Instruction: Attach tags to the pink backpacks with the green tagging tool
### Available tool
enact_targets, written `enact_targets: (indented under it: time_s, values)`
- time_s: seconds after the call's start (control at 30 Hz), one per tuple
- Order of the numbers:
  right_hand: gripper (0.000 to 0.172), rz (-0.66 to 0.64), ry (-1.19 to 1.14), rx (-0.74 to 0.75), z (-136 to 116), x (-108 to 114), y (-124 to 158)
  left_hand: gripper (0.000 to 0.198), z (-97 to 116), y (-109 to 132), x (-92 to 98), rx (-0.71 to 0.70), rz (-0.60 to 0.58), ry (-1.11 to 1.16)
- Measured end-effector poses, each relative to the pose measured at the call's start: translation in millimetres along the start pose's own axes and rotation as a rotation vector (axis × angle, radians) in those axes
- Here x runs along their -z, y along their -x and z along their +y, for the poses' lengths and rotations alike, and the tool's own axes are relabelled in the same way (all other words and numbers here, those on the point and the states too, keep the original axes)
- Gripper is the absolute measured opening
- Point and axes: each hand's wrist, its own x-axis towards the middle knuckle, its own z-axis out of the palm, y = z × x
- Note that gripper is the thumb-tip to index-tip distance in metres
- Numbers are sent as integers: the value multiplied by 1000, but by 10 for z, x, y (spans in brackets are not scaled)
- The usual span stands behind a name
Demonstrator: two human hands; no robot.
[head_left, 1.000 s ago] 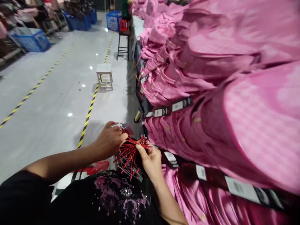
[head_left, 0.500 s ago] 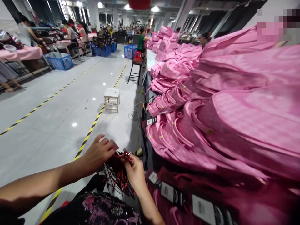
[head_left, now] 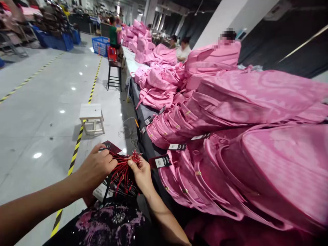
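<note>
My left hand (head_left: 95,168) grips a bundle of dark hang tags (head_left: 109,147) with red strings (head_left: 122,172) fanning out below it. My right hand (head_left: 140,173) pinches the gathered ends of those red strings at its fingertips. Both hands are held close together above my lap, just left of the table edge. To the right, pink bags (head_left: 230,147) lie stacked in overlapping rows on the long table, several with black and white tags (head_left: 161,161) hanging from them.
A small white stool (head_left: 91,117) stands on the grey floor by a yellow and black line (head_left: 77,147). A black bar stool (head_left: 114,73) is further along the table. Other people sit at the far end, near blue crates (head_left: 102,45).
The camera has lifted and swung right, so more of the table and the far people show. My hands stay together on the tag bundle, with the red strings fanned out more visibly.
</note>
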Motion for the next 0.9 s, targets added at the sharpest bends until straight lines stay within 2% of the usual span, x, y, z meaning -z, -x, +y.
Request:
enact_targets:
  time_s: [0.07,0.17,0.33,0.47,0.57,0.77,0.9]
  values:
    - [19,24,11,21,67,-34,-415,32,-384,-293,-134,-35,13,-5]
    - [22,41,71,80,152,43,-1063,33,-915,-772,-365,-94,-15,19]
    - [24,72,291,239,132,345,-2167,31,-1713,-1622,-593,-112,-81,68]
    - [22,119,324,298,60,580,-2956,27,-2269,-2271,-807,-97,-115,47]
    - [20,190,324,290,73,764,-3439,24,-2619,-2788,-1174,-95,-130,83]
    - [21,354,107,90,318,1148,-4360,20,-3186,-3899,-2086,-175,-256,291]
    - [22,505,131,46,451,1256,-5065,23,-3672,-4564,-2522,-278,-223,317]
